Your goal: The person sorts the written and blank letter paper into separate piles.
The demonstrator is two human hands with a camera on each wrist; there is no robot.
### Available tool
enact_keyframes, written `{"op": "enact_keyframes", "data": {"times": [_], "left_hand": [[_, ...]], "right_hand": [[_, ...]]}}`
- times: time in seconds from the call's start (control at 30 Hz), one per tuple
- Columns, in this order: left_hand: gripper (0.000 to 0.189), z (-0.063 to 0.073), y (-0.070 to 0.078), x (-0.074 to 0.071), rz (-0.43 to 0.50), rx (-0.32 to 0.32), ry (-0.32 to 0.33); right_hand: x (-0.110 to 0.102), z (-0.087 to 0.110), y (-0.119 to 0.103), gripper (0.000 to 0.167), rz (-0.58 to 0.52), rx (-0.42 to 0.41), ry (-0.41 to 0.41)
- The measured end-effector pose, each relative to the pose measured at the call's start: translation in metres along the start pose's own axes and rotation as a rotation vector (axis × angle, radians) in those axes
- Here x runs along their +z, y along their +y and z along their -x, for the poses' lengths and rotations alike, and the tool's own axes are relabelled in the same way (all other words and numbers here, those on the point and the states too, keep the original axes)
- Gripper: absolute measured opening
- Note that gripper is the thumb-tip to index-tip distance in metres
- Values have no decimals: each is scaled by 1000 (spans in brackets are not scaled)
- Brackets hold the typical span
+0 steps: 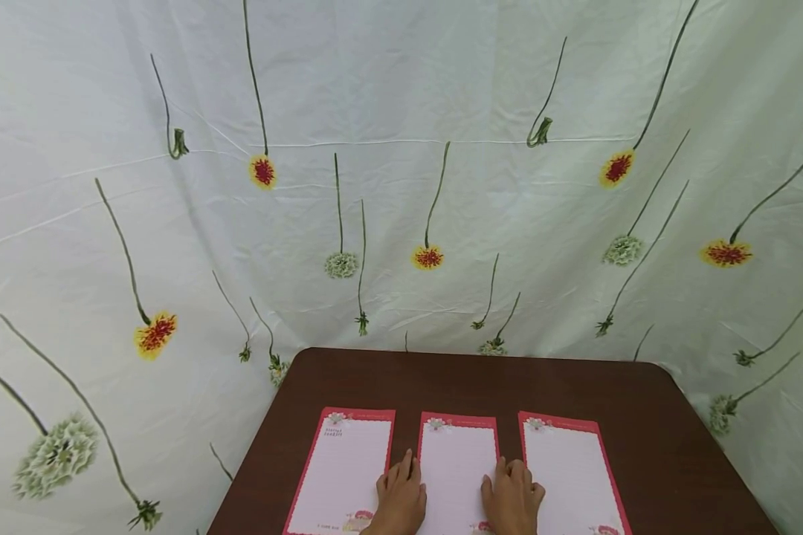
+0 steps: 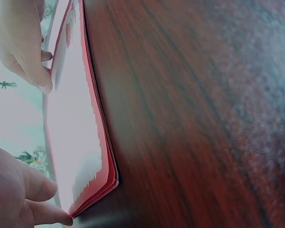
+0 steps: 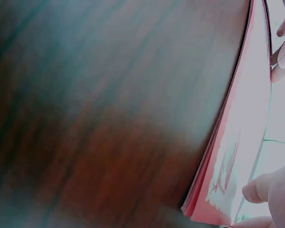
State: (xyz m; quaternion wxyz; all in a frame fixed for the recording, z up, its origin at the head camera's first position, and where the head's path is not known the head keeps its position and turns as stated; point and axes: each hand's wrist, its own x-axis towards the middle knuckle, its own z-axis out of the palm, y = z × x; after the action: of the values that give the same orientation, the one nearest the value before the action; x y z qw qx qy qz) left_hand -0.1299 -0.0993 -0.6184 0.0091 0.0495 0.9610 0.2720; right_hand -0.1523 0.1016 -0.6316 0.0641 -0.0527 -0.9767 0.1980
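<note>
Your middle notepad [image 1: 458, 475] lies on the brown table [image 1: 468, 379], set back from the far edge and well in from the left and right edges, with the left notepad [image 1: 344, 468] and the right notepad [image 1: 565, 475] on either side of it in a row. Your left hand [image 1: 400, 499] is at the middle notepad's left side, with one finger pointing towards the table's far edge along the gap beside it; your right hand [image 1: 511, 499] is at the other side, thumb apart from fingers that look slightly bent. The wrist views show fingertips touching the pad's edges, but you cannot tell whether either hand truly pinches it or merely presses. The layers at its corners look slightly fanned. The step in hand appears to be squaring the middle notepad between its neighbours. The next move probably calls for light, even pressure from both sides, keeping the gaps matched and its top edge level with the others, then lifting your fingers away without dragging it.
</note>
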Motion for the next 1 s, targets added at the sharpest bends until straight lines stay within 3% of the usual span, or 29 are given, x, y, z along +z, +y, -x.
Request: {"op": "enact_keyframes", "data": {"times": [0.17, 0.43, 0.63, 1.0], "left_hand": [[46, -1, 1, 1, 18, -1, 23], [40, -3, -4, 7, 58, 54, 232], [35, -10, -7, 6, 137, 14, 207], [20, -9, -4, 3, 192, -10, 230]], "right_hand": [[0, 0, 0, 56, -9, 4, 4], [-3, -3, 1, 46, -63, 12, 31], [-5, -4, 1, 41, -139, -15, 104], [-11, -5, -2, 37, -221, -12, 103]]}}
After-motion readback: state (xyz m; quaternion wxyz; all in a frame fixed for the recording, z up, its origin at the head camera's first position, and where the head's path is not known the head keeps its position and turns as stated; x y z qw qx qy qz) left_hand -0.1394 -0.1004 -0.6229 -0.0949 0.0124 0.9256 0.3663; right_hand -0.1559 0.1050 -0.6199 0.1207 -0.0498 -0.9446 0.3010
